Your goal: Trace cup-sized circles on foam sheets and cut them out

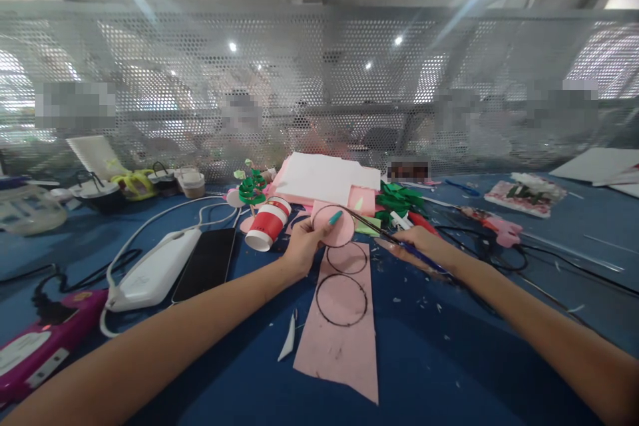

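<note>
I saw the left grip (pixel 305 245) pinching a round pink piece (pixel 342 231), thumb on top. The right grip (pixel 422 239) clasped blue-handled scissors (pixel 418 254), blades pointing toward that piece. Below the left grip, a pink strip (pixel 339 353) with drawn circles lay on the surface (pixel 424 359); a red-and-white cup (pixel 268 221) leaned left of it.
</note>
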Tool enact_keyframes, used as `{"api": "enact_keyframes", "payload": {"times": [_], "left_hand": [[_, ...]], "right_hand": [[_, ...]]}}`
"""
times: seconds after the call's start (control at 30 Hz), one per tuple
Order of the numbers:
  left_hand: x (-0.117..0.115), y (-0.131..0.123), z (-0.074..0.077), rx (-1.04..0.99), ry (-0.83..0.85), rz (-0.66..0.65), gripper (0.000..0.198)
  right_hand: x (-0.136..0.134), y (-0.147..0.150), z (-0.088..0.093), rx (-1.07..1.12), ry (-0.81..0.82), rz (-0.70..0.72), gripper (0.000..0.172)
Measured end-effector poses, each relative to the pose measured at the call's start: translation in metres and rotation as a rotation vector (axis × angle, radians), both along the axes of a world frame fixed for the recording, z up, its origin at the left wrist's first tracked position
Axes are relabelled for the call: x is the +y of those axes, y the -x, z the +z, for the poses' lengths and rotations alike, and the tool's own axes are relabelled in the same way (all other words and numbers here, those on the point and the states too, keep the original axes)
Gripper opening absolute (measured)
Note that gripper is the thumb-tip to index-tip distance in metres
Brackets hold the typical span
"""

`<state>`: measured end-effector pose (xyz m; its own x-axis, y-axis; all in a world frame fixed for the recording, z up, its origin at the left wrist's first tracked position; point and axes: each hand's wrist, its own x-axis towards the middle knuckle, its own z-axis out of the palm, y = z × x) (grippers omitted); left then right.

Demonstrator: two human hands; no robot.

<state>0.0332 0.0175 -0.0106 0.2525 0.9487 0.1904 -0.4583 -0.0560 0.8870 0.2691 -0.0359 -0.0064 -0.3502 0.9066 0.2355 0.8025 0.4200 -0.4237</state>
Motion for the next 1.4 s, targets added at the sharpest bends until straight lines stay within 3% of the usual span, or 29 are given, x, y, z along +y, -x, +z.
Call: {"api": "enact_keyframes", "payload": {"times": [0.33,0.57,1.4], "left_hand": [[-0.003,-0.001,0.0,0.118,-0.046,-0.029,0.031],[-0.006,0.0,0.002,0.114,0.012,-0.076,0.028],[-0.006,0.002,0.002,0.128,0.016,-0.114,0.025]], "right_hand": [[-0.008,0.005,0.01,-0.03,-0.021,0.037,0.049],[-0.01,0.009,0.012,-0.035,-0.054,0.042,0.051],[-0.011,0.006,0.015,0.005,0.051,0.062,0.043]]}}
